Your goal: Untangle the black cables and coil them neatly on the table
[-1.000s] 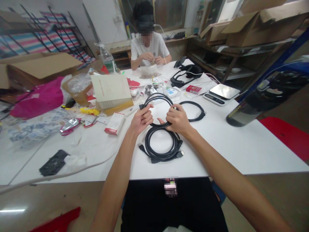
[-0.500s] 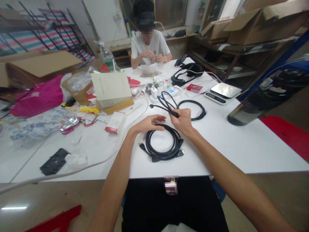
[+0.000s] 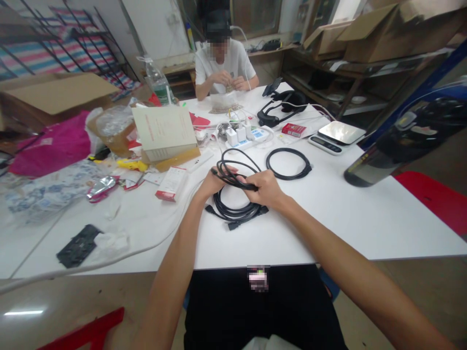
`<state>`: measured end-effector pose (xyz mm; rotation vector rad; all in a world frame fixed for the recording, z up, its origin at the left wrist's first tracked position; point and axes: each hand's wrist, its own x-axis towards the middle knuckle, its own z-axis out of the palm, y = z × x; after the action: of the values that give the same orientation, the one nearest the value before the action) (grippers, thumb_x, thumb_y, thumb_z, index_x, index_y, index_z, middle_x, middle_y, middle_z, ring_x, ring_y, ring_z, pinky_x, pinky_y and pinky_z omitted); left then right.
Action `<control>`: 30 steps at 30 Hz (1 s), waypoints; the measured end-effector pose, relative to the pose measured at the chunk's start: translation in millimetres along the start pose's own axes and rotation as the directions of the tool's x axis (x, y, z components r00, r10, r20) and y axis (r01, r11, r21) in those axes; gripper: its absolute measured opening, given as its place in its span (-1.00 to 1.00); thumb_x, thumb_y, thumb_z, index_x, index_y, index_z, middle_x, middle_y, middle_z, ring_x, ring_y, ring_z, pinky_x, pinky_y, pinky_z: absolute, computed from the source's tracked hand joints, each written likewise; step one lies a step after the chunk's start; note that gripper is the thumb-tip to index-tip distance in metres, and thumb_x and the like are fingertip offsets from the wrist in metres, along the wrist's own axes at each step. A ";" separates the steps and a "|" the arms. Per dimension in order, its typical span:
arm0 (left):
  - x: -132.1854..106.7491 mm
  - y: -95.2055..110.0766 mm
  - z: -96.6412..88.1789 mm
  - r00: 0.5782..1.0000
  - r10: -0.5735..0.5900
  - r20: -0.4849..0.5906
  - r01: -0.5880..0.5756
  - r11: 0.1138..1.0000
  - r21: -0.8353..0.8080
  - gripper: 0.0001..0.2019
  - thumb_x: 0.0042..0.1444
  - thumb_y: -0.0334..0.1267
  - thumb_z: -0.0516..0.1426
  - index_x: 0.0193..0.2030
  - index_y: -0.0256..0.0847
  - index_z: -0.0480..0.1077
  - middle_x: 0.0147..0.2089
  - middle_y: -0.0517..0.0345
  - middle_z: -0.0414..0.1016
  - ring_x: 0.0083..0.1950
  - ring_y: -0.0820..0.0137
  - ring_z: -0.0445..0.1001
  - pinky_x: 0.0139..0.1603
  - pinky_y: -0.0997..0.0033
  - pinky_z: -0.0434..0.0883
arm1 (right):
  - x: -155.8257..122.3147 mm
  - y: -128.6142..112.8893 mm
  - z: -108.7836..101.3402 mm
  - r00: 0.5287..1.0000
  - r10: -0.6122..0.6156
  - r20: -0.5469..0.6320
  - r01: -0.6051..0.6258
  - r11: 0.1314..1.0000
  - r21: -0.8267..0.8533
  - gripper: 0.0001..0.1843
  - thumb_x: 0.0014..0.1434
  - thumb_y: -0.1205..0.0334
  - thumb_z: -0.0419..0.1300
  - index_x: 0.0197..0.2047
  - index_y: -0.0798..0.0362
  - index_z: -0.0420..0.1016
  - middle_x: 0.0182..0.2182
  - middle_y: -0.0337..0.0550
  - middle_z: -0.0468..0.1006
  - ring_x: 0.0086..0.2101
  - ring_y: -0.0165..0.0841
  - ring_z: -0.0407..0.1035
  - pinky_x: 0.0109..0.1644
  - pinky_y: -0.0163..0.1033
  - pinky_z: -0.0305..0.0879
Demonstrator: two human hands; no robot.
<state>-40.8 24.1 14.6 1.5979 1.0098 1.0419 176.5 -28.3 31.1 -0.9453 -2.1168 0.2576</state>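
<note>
My right hand (image 3: 265, 188) is closed on a looped black cable (image 3: 237, 167) held just above the white table (image 3: 328, 214). My left hand (image 3: 211, 183) pinches the same cable near its plug end. Under both hands lies a second coiled black cable (image 3: 233, 213) with its plugs sticking out toward me. A third coiled black cable (image 3: 288, 164) rests on the table a little beyond my right hand.
A white power strip (image 3: 245, 138), a digital scale (image 3: 337, 136), a headset (image 3: 280, 109), a red box (image 3: 294, 130), an open booklet (image 3: 164, 131), a small carton (image 3: 170, 183), a black flat part (image 3: 77, 245) and packets lie around. Another person (image 3: 222, 68) works at the far end.
My right hand brought the looped cable down and toward me. My left hand, open half a second ago, has closed on the cable's end over the lying coil.
</note>
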 end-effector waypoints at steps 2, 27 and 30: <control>0.7 -0.8 -5.5 0.999 -0.042 -0.032 0.039 0.994 -0.105 -0.74 -0.06 -0.49 0.47 -0.19 -0.20 0.73 -0.05 -0.04 0.76 -0.01 0.17 0.67 0.17 0.30 0.53 | -1.3 -2.7 2.6 0.984 -0.043 0.173 0.049 0.998 -0.028 -0.33 0.48 -0.04 -0.01 -0.62 0.12 0.36 -0.66 -0.15 0.36 -0.59 -0.53 0.07 -0.36 -0.28 -0.08; 6.8 -8.7 -20.9 0.939 -0.331 -0.092 0.238 0.819 -0.522 -0.64 0.41 0.02 0.28 -0.02 -0.31 0.63 0.02 -0.17 0.76 -0.09 0.24 0.74 0.01 0.32 0.62 | -3.7 -19.9 8.3 0.816 -0.095 0.570 0.250 0.947 -0.200 -0.26 0.26 -0.52 0.21 -0.14 0.07 0.61 -0.24 -0.03 0.67 -0.33 -0.32 0.45 -0.27 -0.22 -0.14; 7.8 -10.1 -24.2 0.926 -0.362 -0.112 0.243 0.794 -0.557 -0.64 0.51 -0.03 0.16 -0.03 -0.32 0.61 0.00 -0.15 0.76 -0.07 0.26 0.74 0.06 0.29 0.62 | -4.0 -16.8 12.1 0.828 -0.169 0.535 0.303 0.937 -0.173 -0.32 0.33 -0.44 0.19 -0.24 0.09 0.60 -0.21 -0.06 0.63 -0.29 -0.33 0.44 -0.24 -0.20 -0.07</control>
<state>-62.8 40.0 10.8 0.8441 0.9666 1.1564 160.1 -41.4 28.5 -0.7959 -2.7940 0.1196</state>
